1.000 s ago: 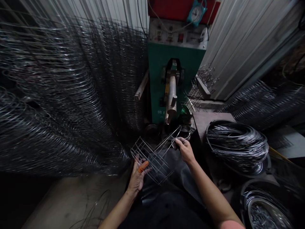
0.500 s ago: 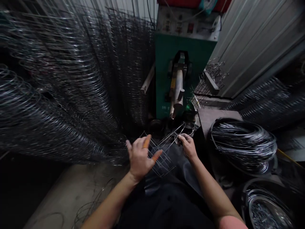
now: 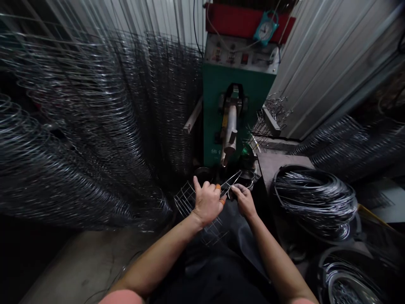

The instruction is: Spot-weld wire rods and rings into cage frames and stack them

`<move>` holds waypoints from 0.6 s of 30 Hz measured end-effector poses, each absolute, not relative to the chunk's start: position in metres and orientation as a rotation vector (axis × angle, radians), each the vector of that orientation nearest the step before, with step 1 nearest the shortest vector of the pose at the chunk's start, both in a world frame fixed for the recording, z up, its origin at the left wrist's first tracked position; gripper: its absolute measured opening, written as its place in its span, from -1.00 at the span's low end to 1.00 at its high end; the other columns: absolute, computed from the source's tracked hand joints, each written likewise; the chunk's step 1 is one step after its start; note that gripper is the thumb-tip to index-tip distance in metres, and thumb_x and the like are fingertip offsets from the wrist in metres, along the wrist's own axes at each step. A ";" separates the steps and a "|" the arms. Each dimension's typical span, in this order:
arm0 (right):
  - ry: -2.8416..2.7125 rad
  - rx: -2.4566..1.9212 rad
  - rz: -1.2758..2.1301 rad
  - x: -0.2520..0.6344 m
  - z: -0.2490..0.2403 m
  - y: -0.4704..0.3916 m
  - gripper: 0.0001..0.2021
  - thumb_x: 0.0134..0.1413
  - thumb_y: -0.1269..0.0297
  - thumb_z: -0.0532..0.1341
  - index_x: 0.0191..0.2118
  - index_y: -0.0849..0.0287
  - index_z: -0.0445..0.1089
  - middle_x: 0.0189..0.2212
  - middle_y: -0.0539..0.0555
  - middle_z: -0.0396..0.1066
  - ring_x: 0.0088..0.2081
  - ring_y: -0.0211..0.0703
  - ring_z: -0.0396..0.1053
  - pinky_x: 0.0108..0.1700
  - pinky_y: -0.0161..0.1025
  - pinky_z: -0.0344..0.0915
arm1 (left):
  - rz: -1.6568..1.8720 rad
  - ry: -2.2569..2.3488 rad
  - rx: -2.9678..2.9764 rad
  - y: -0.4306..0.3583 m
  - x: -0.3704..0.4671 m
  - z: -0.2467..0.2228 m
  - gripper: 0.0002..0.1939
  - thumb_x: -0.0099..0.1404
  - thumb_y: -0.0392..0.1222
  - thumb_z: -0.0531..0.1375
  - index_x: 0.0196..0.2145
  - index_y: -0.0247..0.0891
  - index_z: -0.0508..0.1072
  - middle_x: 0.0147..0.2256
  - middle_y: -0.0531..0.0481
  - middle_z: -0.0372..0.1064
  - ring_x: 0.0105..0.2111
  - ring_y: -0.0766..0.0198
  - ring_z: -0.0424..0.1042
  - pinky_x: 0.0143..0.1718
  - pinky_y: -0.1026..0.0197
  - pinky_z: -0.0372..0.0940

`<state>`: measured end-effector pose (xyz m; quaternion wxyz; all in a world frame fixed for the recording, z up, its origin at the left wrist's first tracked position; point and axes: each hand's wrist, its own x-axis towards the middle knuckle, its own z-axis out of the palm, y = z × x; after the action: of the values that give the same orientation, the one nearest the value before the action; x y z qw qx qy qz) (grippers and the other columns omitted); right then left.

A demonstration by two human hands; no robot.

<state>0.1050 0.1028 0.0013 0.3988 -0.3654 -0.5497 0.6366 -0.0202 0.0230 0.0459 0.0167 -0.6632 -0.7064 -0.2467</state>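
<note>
A wire grid piece [image 3: 185, 198] lies over my lap in the middle of the view, partly hidden under my left hand. My left hand [image 3: 208, 202], with orange wraps on two fingers, pinches the wire handle [image 3: 230, 180] at its near end. Close beside it on the right, my right hand [image 3: 243, 199] has its fingers closed on a small wire ring [image 3: 230, 194]. The long wires slant up and right from between the hands, below the metal arm [image 3: 229, 135] of the green machine [image 3: 210, 101].
Tall stacks of wire rings [image 3: 117, 114] fill the left side. On the right, a basin [image 3: 278, 198] holds many bent wires, with a second container [image 3: 321, 270] of metal parts below it. A turquoise clock [image 3: 265, 30] sits atop the machine.
My left hand has moved right and closed on the wires near my right hand. More of the grid shows at its left. The view has tilted up slightly.
</note>
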 end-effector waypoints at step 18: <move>-1.100 -0.977 1.653 0.076 -0.013 0.137 -0.77 -0.13 0.13 0.24 -0.51 0.19 0.30 -0.67 -0.11 0.20 -0.63 -0.37 0.12 -0.58 -0.40 0.04 | -0.280 -2.214 -2.228 0.081 -0.043 0.056 -0.62 0.20 0.00 0.06 -0.28 -0.37 0.47 -0.32 -0.24 0.46 -0.18 -0.03 0.31 0.07 -0.24 -0.10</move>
<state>0.0758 0.1372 -0.0127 0.4478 -0.3947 -0.4443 0.6680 -0.0430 0.0809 0.0560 -0.0061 -0.7065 -0.7021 -0.0888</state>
